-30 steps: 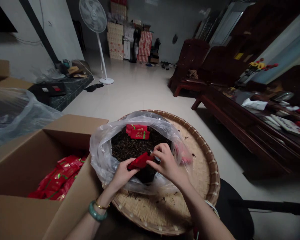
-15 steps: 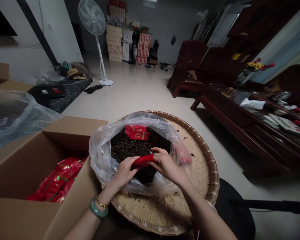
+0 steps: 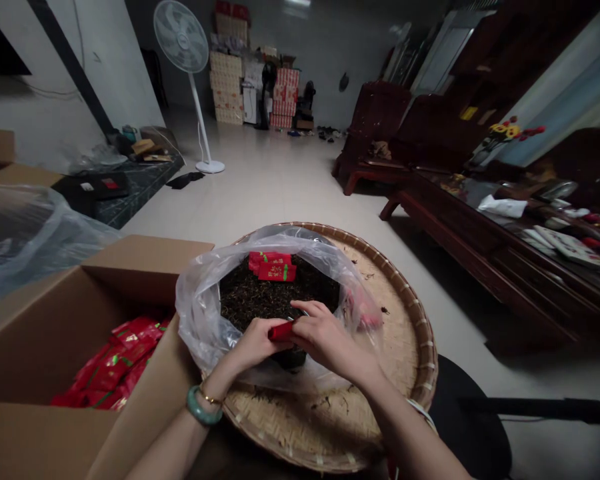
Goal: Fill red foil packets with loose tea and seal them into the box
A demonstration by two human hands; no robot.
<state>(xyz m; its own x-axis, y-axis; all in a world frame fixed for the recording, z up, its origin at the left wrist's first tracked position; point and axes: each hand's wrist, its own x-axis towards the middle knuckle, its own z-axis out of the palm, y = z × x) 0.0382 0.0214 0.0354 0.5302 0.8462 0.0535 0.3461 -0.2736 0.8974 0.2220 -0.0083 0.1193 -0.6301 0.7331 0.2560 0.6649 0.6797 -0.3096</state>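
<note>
The red packet (image 3: 281, 332) lies above the dried leaves (image 3: 253, 303), at 3 o'clock from the left hand (image 3: 253, 345), 9 o'clock from the right hand (image 3: 325, 339). Both pinch it, equally near; visible long axis: 9-to-3 o'clock.

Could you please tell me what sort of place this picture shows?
It looks like a household living room, perhaps partly used as a workspace. The dark wooden chair and white pedestal fan suggest a home; the open cardboard box of red packets suggests work.
</note>
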